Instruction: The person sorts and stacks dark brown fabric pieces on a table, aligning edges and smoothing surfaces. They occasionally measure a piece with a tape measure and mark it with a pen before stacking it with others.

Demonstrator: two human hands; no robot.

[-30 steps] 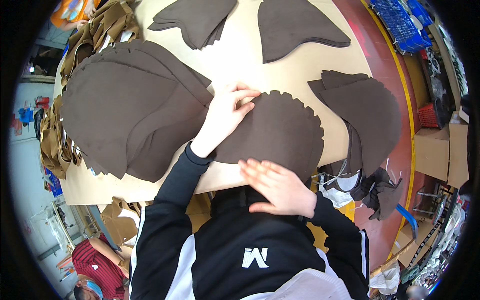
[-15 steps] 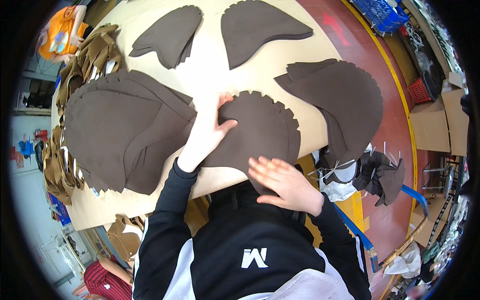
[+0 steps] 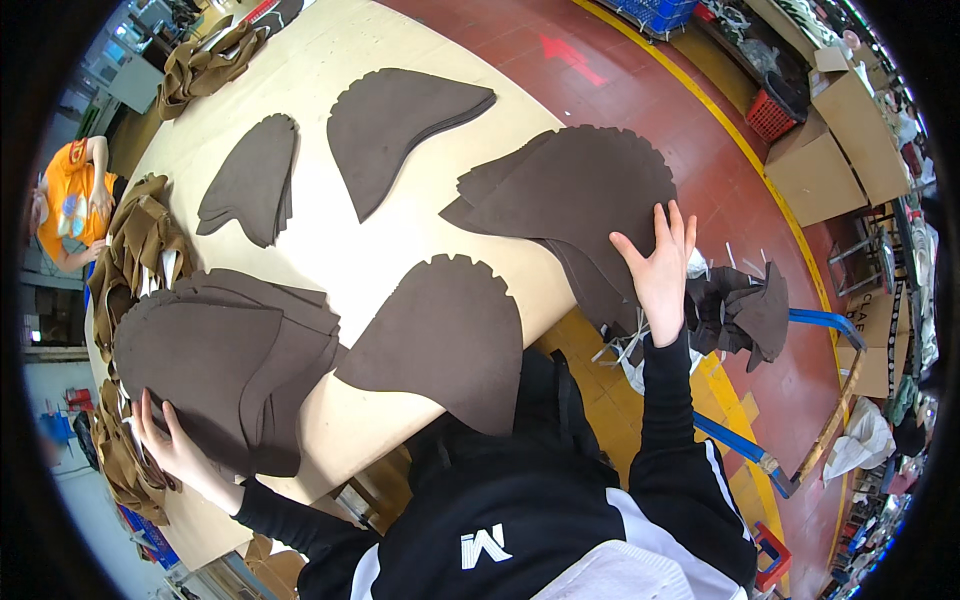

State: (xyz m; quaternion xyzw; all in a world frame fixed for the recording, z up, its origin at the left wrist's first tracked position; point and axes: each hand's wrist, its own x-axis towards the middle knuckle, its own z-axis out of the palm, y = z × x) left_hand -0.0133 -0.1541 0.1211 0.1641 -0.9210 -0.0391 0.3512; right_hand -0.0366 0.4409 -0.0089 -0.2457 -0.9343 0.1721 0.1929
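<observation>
My hands are spread wide apart over the desk [image 3: 330,430], one at each pile of notched, dark-brown cut panels. My left hand [image 3: 188,458] rests at the outer edge of the left pile [image 3: 200,340], fingers open; my right hand [image 3: 660,278] lies on the edge of the right pile [image 3: 590,180], thumb splayed from the fingers. Whether any fingertip hooks underneath, I can't tell. Between them, a single-looking panel [image 3: 440,340] lies untouched, its lower corner overhanging the desk. I judge this step as reaching to both piles; lifting one layer from each would call for pinching its edge and parting it cleanly.
</observation>
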